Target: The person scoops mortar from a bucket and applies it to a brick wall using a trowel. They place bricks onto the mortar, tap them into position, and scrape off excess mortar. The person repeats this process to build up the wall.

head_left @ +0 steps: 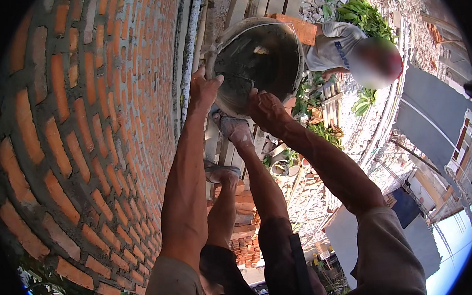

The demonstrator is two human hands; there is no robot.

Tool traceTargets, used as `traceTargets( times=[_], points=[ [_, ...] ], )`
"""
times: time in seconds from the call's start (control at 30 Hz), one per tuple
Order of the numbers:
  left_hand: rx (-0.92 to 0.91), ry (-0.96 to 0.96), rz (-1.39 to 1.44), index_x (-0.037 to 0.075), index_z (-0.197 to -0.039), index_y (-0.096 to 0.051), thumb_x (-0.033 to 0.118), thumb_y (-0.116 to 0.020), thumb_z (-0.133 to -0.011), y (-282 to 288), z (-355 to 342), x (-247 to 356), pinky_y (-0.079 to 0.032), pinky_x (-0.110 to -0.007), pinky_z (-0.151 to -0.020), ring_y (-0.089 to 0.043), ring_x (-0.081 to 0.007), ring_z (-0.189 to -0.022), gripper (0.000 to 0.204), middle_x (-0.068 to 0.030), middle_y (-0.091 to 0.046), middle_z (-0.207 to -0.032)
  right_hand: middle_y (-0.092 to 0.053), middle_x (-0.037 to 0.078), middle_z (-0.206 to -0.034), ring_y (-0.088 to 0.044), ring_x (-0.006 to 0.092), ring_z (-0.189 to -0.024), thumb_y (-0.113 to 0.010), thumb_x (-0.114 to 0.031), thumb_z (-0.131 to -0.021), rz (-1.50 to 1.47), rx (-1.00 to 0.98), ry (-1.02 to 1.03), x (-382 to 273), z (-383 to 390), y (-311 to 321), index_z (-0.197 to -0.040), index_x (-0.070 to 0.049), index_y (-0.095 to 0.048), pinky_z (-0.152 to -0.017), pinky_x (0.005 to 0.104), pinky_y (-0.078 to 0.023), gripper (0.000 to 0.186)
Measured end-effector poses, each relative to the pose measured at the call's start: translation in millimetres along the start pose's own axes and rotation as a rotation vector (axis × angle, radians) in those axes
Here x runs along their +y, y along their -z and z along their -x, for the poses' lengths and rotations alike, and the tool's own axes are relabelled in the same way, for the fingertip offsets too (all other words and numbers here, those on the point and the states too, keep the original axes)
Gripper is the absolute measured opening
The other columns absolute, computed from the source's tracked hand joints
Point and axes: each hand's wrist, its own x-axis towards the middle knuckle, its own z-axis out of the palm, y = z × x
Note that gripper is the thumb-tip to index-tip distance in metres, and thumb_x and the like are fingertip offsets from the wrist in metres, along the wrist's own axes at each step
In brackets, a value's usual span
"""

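A round, dark-walled bucket [301, 51] with grey wet mortar [241, 60] inside stands on the planks before me. My left hand [205, 89] is closed on the bucket's near left rim, thumb toward the inside. Over the near right rim, my right hand [267, 110] is closed round the handle of a trowel; its thin bent metal shank [252, 85] shows above the mortar. The handle is mostly covered by my fingers, and the blade is hidden in the mortar or shadow.
A brick wall [89, 135] with grey joints rises along my left. My feet [235, 131] stand on narrow wooden planks [212, 141] above the ground. An orange brick [299, 29] lies beside the bucket. Below, right, is a person in a grey shirt [332, 47], near rubble and green leaves [366, 18].
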Motion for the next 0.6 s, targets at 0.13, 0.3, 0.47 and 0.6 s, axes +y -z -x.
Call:
traceTargets(
  times=[0.13, 0.3, 0.47, 0.6],
  points=[
    [-0.063, -0.013, 0.114, -0.01, -0.135, -0.04, 0.032, -0.073, -0.077, 0.1, 4.1, -4.0, -0.039, -0.039, -0.102, -0.048, -0.0362, -0.123, 0.079, -0.0302, -0.046, -0.134, -0.061, 0.018, -0.083, -0.063, 0.0301, -0.077, -0.058, -0.009, -0.078, -0.443, 0.015, 0.085, 29.7, 15.3, 8.7, -0.108, 0.0, -0.056, -0.061, 0.039, -0.051, 0.032],
    [-0.108, -0.044, 0.184, -0.009, -0.135, -0.04, 0.033, -0.073, -0.077, -6.2, 11.8, -1.6, -0.039, -0.038, -0.101, -0.049, -0.0359, -0.122, 0.079, -0.0301, -0.047, -0.132, -0.059, 0.021, -0.079, -0.057, 0.0367, -0.06, -0.055, -0.009, -0.082, -0.981, 0.366, 0.106, 27.6, -1.6, -10.8, -0.089, 0.003, -0.055, -0.055, 0.0428, -0.048, 0.014],
    [-0.035, -0.079, 0.175, -0.011, -0.126, -0.048, 0.032, -0.073, -0.076, -11.5, 34.8, 0.9, -0.044, -0.04, -0.094, -0.058, -0.0358, -0.106, 0.071, -0.0291, -0.059, -0.11, -0.063, 0.025, -0.087, -0.063, 0.0389, -0.078, -0.057, -0.003, -0.078, -0.374, 0.133, -0.394, 43.1, 25.2, 0.5, -0.1, 0.007, -0.054, -0.062, 0.0449, -0.05, 0.024],
    [-0.004, -0.131, 0.153, -0.01, -0.124, -0.051, 0.031, -0.074, -0.075, -18.0, 30.5, 10.9, -0.045, -0.041, -0.091, -0.059, -0.0386, -0.102, 0.068, -0.0297, -0.06, -0.108, -0.062, 0.027, -0.08, -0.064, 0.0391, -0.079, -0.056, 0.0, -0.077, -0.264, 0.118, -0.336, 20.8, 23.6, -7.7, -0.098, 0.009, -0.053, -0.064, 0.0447, -0.052, 0.024]
  ],
)
